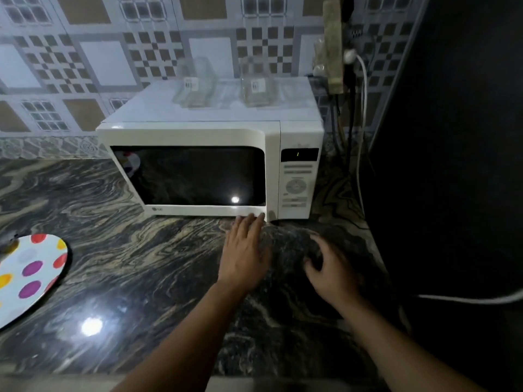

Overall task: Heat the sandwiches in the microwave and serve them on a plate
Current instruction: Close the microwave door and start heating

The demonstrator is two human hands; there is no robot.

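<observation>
A white microwave (198, 134) stands on the dark marble counter with its door (189, 176) shut and its window dark; no sandwich shows through it. Its display shows a single green digit. My left hand (244, 250) reaches forward, fingers spread, fingertips touching the door's lower right corner. My right hand (331, 267) hovers over the counter in front of the control panel (297, 182), fingers loosely curled and holding nothing. A white plate with coloured dots (28, 275) lies at the left edge of the counter.
Two clear glass containers (195, 83) (256, 83) sit on top of the microwave. A socket board with cables (336, 52) hangs on the tiled wall at the right. A dark tall appliance (452, 137) borders the counter's right side, with a white cable (469, 299) running across.
</observation>
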